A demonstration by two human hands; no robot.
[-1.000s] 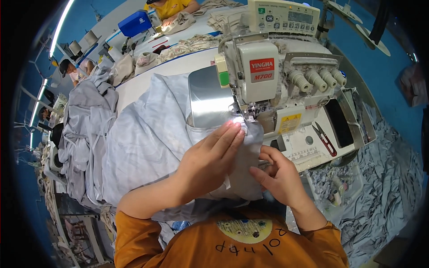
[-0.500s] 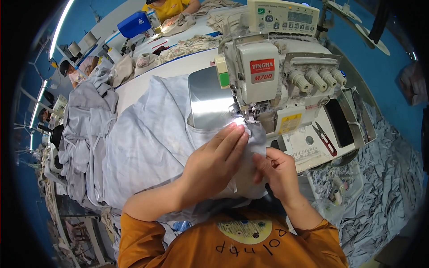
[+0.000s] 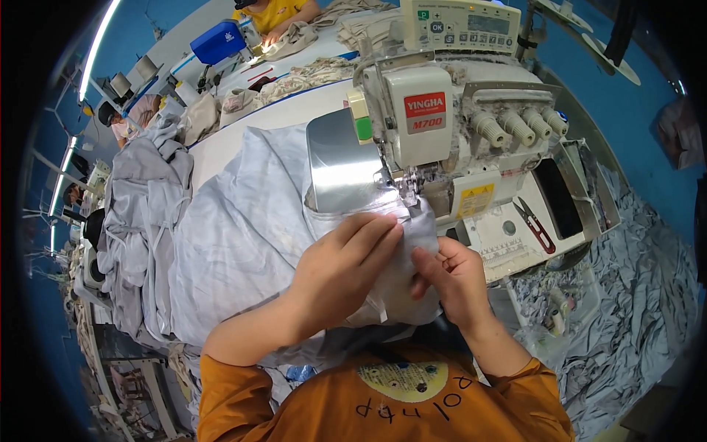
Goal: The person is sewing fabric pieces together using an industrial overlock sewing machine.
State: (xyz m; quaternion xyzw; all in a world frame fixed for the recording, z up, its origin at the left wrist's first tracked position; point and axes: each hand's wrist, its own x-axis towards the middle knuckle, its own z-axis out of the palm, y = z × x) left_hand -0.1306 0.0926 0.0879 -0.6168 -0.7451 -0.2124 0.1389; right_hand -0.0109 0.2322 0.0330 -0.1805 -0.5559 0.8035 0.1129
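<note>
A pale grey-blue garment [image 3: 236,221] lies over the table and round the bed of an overlock sewing machine [image 3: 418,118], its edge reaching the presser foot [image 3: 407,190]. My left hand [image 3: 345,259] rests flat on the cloth just in front of the foot, fingers stretched out side by side. To its right, my right hand [image 3: 458,286] pinches the edge of the same garment between thumb and fingers. The shiny metal plate [image 3: 345,163] left of the needle area is partly framed by the cloth.
Red-handled thread snips [image 3: 536,227] and a black oblong item [image 3: 557,200] lie in the machine's right tray. More grey garments are heaped at left [image 3: 143,221] and right [image 3: 626,295]. Across the table, a person in yellow [image 3: 283,16] works by a blue machine [image 3: 219,42].
My left fingertips have drawn slightly back from the presser foot, baring more of the cloth edge there. My right hand has shifted a little left, still pinching the cloth.
</note>
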